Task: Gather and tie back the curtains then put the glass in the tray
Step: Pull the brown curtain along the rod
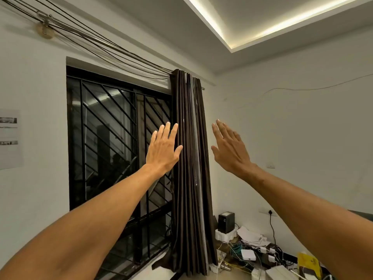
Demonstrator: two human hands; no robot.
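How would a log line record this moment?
dark brown pleated curtain: bunched | left hand: open, at its left edge | right hand: open, not touching

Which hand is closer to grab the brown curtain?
Probably the left hand: its thumb and fingertips sit right at the left edge of the curtain. The right hand is open too, but a strip of bare wall shows between it and the curtain.

Warm ceiling cove light (282,21); sharp focus, wide-angle bending at edges.
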